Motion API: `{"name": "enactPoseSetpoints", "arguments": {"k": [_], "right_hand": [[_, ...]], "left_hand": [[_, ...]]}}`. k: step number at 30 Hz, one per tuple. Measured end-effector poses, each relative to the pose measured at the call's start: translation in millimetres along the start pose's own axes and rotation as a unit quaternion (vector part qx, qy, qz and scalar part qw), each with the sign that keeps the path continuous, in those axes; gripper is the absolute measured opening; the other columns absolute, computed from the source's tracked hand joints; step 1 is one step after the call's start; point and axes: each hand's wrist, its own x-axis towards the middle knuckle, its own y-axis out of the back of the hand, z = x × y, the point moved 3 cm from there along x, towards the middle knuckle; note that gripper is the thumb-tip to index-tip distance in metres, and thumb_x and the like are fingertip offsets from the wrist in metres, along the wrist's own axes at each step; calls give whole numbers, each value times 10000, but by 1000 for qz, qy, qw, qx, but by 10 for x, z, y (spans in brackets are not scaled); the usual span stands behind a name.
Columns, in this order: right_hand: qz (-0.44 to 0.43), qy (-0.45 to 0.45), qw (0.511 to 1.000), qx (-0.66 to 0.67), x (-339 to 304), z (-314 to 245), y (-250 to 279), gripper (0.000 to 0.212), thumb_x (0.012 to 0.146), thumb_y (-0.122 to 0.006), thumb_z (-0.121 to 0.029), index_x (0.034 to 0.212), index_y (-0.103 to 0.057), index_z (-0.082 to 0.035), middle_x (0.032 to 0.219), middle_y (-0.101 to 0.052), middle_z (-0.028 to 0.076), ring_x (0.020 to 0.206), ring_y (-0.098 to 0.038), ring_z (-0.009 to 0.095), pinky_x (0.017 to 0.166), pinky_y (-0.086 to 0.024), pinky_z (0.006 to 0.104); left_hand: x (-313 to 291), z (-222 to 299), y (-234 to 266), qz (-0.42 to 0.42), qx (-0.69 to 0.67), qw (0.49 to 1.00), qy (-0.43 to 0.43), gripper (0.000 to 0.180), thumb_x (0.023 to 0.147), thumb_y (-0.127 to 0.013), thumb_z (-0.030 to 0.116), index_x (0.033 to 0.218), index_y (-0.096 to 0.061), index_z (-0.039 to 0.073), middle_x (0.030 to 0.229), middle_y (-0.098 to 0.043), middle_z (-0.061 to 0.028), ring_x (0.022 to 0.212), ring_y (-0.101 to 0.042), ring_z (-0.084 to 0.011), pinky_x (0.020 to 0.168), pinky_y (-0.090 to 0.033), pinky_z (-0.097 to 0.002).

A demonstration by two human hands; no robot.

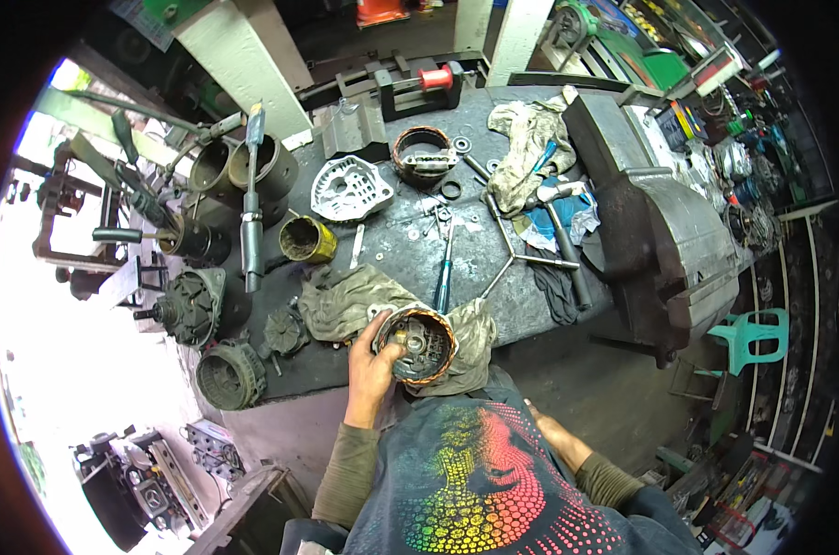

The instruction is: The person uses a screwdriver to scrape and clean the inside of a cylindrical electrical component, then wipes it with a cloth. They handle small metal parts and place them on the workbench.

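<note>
My left hand point(373, 363) grips a round alternator housing point(426, 367) with a ring of copper windings inside its rim. My fingers are around its left side, with the thumb over the open face. The housing is held at the bench's near edge, in front of my shirt. A crumpled grey rag point(350, 301) lies just beyond it, and another cloth point(470, 347) is at its right. Down by my right side is my right hand point(554, 433), its fingers stretched out along my body, partly hidden, with no object visible in it. A teal-handled ratchet point(445, 273) points toward the housing.
The dark workbench point(396, 245) carries a silver end cover point(350, 190), a copper-wound stator point(422, 155), a yellow can point(306, 239), a three-way wrench point(512, 254) and a hammer point(563, 231). Alternator parts point(232, 374) sit at left. A large metal casing point(669, 250) borders the right.
</note>
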Motion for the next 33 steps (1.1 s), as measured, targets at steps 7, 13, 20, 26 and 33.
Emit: {"name": "enactPoseSetpoints", "arguments": {"k": [7,13,20,26,33], "right_hand": [[130,294,921,-221,-491,-1560,77,423,988,-761,-408,1154,-807,-22,1117,-798,199,1025,-773,293,894,-582,425],[283,477,811,-184,9,-2821,38,236,949,-755,-206,1100,-810,-32,1077,-788,199,1051,-753,365,939,-564,429],[351,515,720,-306,1076,-3666,216,332,891,-752,-142,1182,-791,13,1172,-792,210,1108,-757,358,1001,-574,441],[297,567,700,-318,1370,-4075,227,264,934,-708,9,1188,-780,16,1076,-758,177,983,-722,316,908,-557,408],[282,583,677,-351,1363,-4286,185,285,894,-717,31,1164,-802,-6,1113,-733,206,1000,-733,391,877,-570,446]], "left_hand": [[69,141,62,17,129,991,-19,509,972,-689,179,1440,-662,-17,1321,-745,-246,1211,-724,-274,1066,-529,-367],[-11,41,84,80,141,987,0,456,1022,-704,231,1406,-687,-14,1259,-774,-235,1162,-753,-266,1016,-554,-367],[-215,-103,-45,106,220,964,-103,646,961,-798,304,1488,-593,-8,1460,-660,-230,1355,-635,-366,1159,-489,-439],[-343,-173,112,56,99,983,-143,1063,851,-872,320,1693,-269,80,1689,-338,-264,1577,-328,-443,1289,-318,-497],[-614,-47,125,22,158,974,-164,1495,672,-1003,389,1752,3,153,1781,-142,-233,1639,-180,-465,1339,-222,-568]]}}
